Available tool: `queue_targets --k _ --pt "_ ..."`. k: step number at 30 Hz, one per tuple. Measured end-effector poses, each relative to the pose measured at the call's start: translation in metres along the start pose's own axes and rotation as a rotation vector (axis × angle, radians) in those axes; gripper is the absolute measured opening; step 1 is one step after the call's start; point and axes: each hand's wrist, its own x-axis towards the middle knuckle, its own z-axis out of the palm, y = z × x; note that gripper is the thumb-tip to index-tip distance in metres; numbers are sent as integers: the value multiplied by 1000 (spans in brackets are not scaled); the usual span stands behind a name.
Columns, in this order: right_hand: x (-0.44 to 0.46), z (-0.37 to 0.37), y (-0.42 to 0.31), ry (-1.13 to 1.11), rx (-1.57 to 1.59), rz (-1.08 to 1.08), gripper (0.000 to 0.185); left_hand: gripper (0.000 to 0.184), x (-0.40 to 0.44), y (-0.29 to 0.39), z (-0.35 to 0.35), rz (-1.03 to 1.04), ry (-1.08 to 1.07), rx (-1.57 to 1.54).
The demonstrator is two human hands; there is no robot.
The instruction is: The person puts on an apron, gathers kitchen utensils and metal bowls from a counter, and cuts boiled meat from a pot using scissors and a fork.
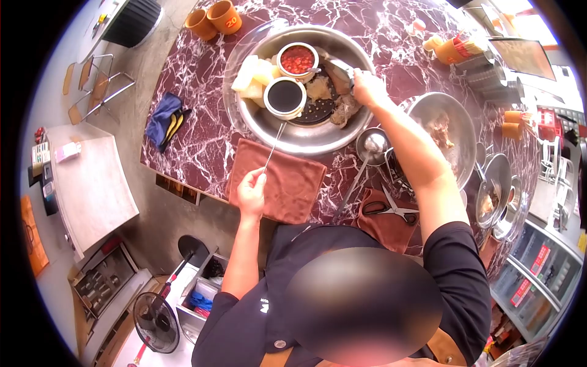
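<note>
My left hand (251, 191) is closed around a thin pair of metal chopsticks or tweezers (274, 148), whose tips reach the near rim of the large steel basin (247, 124). My right hand (369, 89) grips a shiny metal utensil (338, 63) over the basin's right side; its exact kind is unclear. In the basin stand a bowl of chopped red sauce (298, 59) and a bowl of dark liquid (285, 98). Pale chunks (252, 76) lie at the left. A piece of meat (346, 110) rests at the right, beside a dark perforated plate (314, 114).
A brown cloth (281, 183) lies before the basin, and scissors (391, 207) rest on another cloth. A ladle (356, 183) leans in a small pot (374, 142). A pan (460, 116) stands at right. Cups (224, 17) and blue cloth (162, 116) are left.
</note>
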Motion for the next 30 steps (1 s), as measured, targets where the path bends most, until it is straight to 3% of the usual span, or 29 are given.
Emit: queue_targets --k 2,3,8,14,16,19,21,23,27,30 --pt "-6 4 -5 12 38 -18 28 18 1 4 8 7 -28 2" --pt "-3 2 -8 -89 80 40 29 18 2 6 10 11 -42 16" --pt "-18 1 -12 -28 171 79 32 18 6 16 13 55 -79 111" --pt "-76 -29 -20 -217 361 215 47 18 3 24 19 44 -96 174" --pt "-128 -47 -16 -207 429 214 45 17 6 15 25 120 -110 189" --pt "-226 -48 5 55 636 73 49 21 -3 30 34 -91 -183 48" --pt "-293 -68 22 108 709 90 50 21 -11 35 49 -76 -189 69" --pt "-353 -96 46 20 863 247 48 21 -12 33 58 24 -253 101" --pt "-434 -112 126 -12 650 442 40 21 -23 37 91 196 -323 223" --pt "-439 -136 160 -175 241 491 42 21 -31 34 114 212 -398 252"
